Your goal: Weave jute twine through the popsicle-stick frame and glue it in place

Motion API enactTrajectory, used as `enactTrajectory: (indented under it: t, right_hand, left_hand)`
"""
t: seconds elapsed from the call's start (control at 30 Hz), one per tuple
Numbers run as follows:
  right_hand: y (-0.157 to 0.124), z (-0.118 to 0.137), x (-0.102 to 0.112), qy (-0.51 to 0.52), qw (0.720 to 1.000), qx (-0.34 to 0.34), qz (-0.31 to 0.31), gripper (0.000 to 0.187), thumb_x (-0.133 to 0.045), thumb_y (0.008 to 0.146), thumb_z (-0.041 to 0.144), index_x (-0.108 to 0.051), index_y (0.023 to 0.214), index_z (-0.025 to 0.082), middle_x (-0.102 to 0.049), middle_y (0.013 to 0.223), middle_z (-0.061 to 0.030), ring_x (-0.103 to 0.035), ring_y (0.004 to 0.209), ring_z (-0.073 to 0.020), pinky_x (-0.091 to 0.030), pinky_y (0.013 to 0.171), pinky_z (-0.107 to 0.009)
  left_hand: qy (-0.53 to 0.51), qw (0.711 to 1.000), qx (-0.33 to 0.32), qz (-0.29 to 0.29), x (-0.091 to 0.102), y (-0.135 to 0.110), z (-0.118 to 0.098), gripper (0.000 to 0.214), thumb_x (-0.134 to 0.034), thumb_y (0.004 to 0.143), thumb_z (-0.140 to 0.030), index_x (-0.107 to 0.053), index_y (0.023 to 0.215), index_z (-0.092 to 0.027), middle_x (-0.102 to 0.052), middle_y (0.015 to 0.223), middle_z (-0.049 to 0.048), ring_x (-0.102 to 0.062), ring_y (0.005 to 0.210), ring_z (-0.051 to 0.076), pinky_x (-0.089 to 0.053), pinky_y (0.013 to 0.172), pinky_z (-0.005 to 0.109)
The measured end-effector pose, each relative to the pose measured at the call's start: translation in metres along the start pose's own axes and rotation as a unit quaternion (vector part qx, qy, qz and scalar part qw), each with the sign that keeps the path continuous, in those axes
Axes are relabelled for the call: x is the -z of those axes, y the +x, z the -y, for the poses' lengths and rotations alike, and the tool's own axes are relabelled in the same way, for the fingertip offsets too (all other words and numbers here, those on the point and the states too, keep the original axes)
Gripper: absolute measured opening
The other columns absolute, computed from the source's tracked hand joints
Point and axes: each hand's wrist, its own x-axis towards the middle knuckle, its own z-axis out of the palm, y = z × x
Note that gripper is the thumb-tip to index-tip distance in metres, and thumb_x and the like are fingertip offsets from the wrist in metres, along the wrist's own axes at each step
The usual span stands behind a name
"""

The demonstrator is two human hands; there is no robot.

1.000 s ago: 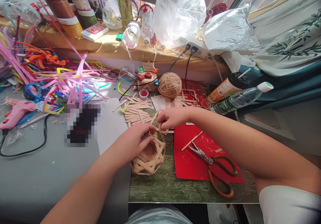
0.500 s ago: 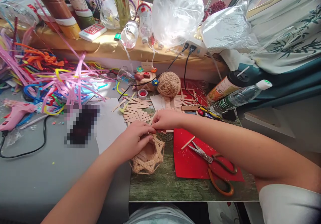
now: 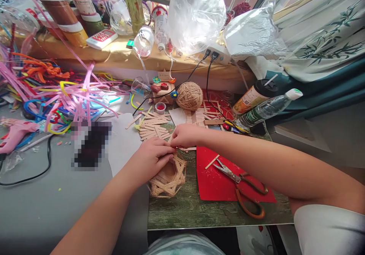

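A small basket of craft sticks wrapped in twine sits at the front of the dark green wood-grain board. My left hand grips its far left rim, the fingers closed over the edge and the thumb along the inside. Just beyond the rim, my right hand is closed in a pinch, its fingertips meeting those of the left. What the pinch holds is hidden. Loose craft sticks lie spread behind both hands. A ball of twine rests farther back.
Open scissors and a cut stick lie on a red sheet, under my right forearm. A bottle and a lidded cup stand at right. Pipe cleaners and a pink glue gun are at left.
The view has shifted slightly. Both hands stay at the basket's far rim in nearly the same pose, with the right fingertips still pinched.
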Motion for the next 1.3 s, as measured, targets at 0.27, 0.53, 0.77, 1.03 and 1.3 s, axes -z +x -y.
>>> enactTrajectory:
  t: [0.27,0.53,0.77,1.03,1.3]
  right_hand:
    - [0.0,0.008,0.004,-0.026,1.0,0.006,0.002,0.017,-0.068,0.08,0.032,-0.08,0.081,0.019,-0.069,0.066,-0.0026,-0.057,0.058,-0.0159,-0.04,0.054,-0.027]
    - [0.0,0.003,0.009,-0.016,0.999,0.041,0.027,0.017,-0.068,0.085,0.031,-0.078,0.078,0.019,-0.068,0.065,-0.0017,-0.051,0.053,-0.0143,-0.037,0.053,-0.029]
    - [0.002,-0.002,0.004,0.015,0.996,0.084,-0.022,0.013,-0.071,0.087,0.026,-0.082,0.092,0.021,-0.08,0.085,-0.0019,-0.064,0.07,-0.0155,-0.039,0.057,-0.025]
    - [0.011,-0.011,-0.004,0.099,0.988,0.113,-0.038,0.025,-0.069,0.086,0.02,-0.08,0.108,0.023,-0.085,0.09,0.0019,-0.066,0.067,-0.0107,-0.042,0.056,-0.019]
    - [0.021,-0.011,-0.018,0.153,0.98,0.119,-0.049,0.024,-0.071,0.079,0.014,-0.08,0.1,0.022,-0.081,0.081,0.0023,-0.07,0.071,-0.0127,-0.047,0.06,-0.017]
  left_hand:
    - [0.07,0.997,-0.012,-0.001,-0.003,-0.003,-0.002,0.023,-0.057,0.108,-0.025,-0.077,0.12,-0.025,-0.078,0.116,0.0048,-0.063,0.11,0.025,-0.047,0.1,0.045]
    - [0.08,0.996,0.025,0.039,0.002,-0.002,-0.013,0.025,-0.051,0.109,-0.027,-0.074,0.119,-0.026,-0.071,0.118,0.0076,-0.058,0.115,0.029,-0.046,0.103,0.049]
    - [0.079,0.996,0.002,0.033,0.003,-0.002,-0.015,0.024,-0.055,0.101,-0.021,-0.072,0.118,-0.024,-0.072,0.121,0.0076,-0.06,0.115,0.028,-0.044,0.106,0.049]
    - [0.095,0.995,-0.027,0.013,-0.001,-0.003,-0.01,0.027,-0.06,0.097,-0.017,-0.075,0.118,-0.025,-0.075,0.115,0.0072,-0.064,0.111,0.027,-0.048,0.101,0.048]
    - [0.076,0.995,-0.068,-0.011,-0.001,-0.002,-0.008,0.028,-0.061,0.097,-0.012,-0.073,0.12,-0.024,-0.079,0.123,0.0053,-0.067,0.115,0.025,-0.05,0.105,0.046]
